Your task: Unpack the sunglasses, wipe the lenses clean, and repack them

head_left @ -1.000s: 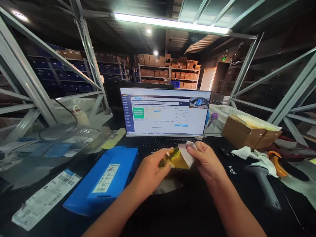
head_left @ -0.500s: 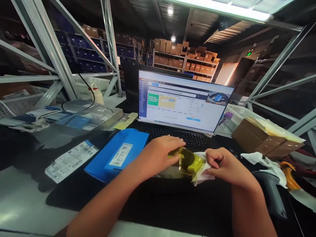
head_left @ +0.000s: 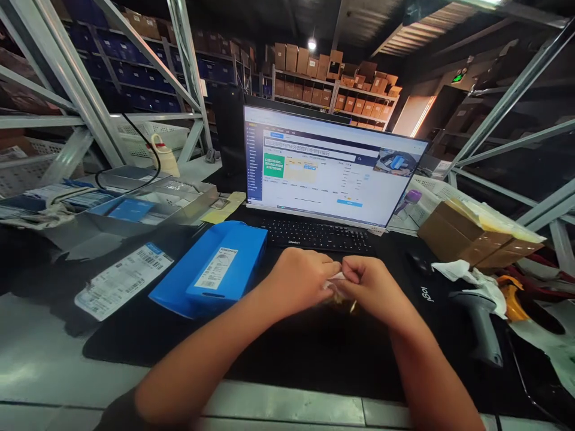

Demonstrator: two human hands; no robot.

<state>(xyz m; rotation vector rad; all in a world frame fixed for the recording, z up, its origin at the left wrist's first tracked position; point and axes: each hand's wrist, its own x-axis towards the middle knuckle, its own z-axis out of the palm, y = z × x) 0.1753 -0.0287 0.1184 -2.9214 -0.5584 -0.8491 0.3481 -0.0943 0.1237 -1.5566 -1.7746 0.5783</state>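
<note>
Whitish scrap (head_left: 335, 279) is pinched between the two hands, just in front of the keyboard (head_left: 323, 233) and over the black mat (head_left: 291, 353). Some shiny yellow material (head_left: 353, 306) can be spotted right below it (mostly hidden by the fingers, so whether the two are joined can't be told). As for handling it well: something that thin is probably best gripped close to the edges, with even, light pressure, so it isn't creased or torn. The left hand (head_left: 299, 281) is bent over from above and closed down to a narrow pinch at the scrap's left side. The right hand (head_left: 368, 287) is curled tighter, nearly a loose fist, with the thumb side pressed on the same scrap. Almost no gap is left between them. Further out, a blue box (head_left: 241, 269) is parked left, a monitor (head_left: 318, 191) is set up behind, and a grey scanner (head_left: 487, 332) is laid right.
</note>
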